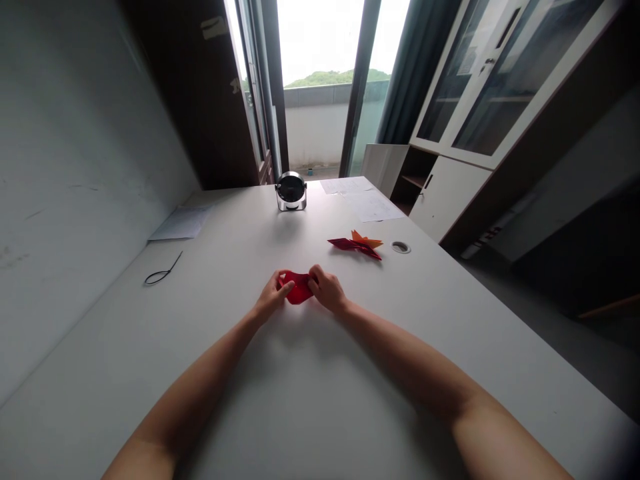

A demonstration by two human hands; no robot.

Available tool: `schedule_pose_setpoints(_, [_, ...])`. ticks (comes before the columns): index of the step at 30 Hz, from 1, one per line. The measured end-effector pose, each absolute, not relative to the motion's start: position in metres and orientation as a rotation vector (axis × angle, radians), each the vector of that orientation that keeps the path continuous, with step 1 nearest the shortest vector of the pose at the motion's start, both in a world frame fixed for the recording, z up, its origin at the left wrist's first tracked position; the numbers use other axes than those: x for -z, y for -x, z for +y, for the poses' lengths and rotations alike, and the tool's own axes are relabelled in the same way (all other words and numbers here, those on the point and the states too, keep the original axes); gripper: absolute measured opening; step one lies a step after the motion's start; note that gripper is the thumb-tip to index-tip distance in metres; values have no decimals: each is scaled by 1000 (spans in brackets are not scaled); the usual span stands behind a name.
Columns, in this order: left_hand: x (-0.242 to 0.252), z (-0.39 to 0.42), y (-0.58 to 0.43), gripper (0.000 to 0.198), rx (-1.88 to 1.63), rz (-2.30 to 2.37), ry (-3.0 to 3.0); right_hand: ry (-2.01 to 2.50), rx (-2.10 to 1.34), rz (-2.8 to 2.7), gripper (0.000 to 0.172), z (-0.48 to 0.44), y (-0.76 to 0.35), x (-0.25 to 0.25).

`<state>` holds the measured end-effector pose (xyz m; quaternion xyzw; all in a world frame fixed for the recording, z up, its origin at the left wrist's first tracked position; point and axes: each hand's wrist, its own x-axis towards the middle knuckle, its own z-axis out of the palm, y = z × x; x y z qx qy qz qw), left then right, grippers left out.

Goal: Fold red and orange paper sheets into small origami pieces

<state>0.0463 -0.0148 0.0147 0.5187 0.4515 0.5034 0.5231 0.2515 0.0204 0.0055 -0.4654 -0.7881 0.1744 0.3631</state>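
Observation:
A piece of red paper (299,291), bent and partly folded, is held between both hands just above the white table (300,413). My left hand (273,293) grips its left edge, thumb on the near face and fingers behind. At the right edge, my right hand (326,288) pinches the paper with curled fingers. Beyond the right hand lie folded paper pieces: dark red ones (345,245) with pointed ends, and an orange one (369,241) against them.
A round black device on a metal stand (291,191) stands toward the far edge. Paper sheets (373,205) lie at the back right, another sheet (183,223) at the left wall. A looped black cable tie (159,274) rests on the left. A round cable hole (401,247) is on the right.

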Motion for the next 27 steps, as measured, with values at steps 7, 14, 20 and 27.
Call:
schedule_pose_setpoints(7, [-20,-14,-45,46,-1147,1039,-1234,1082,-593,-1903,11,18,-249,-7])
schedule_pose_setpoints(14, [-8,-9,-40,40,-1230,1019,-1139,1065,-875,-1582,12,25,-246,-2])
schedule_pose_setpoints(20, [1,0,-37,40,-1323,924,-969,977,-1159,-1315,24,35,-244,3])
schedule_pose_setpoints(27, [-2,0,-38,38,-1365,979,-887,1012,-982,-1468,24,25,-246,-5])
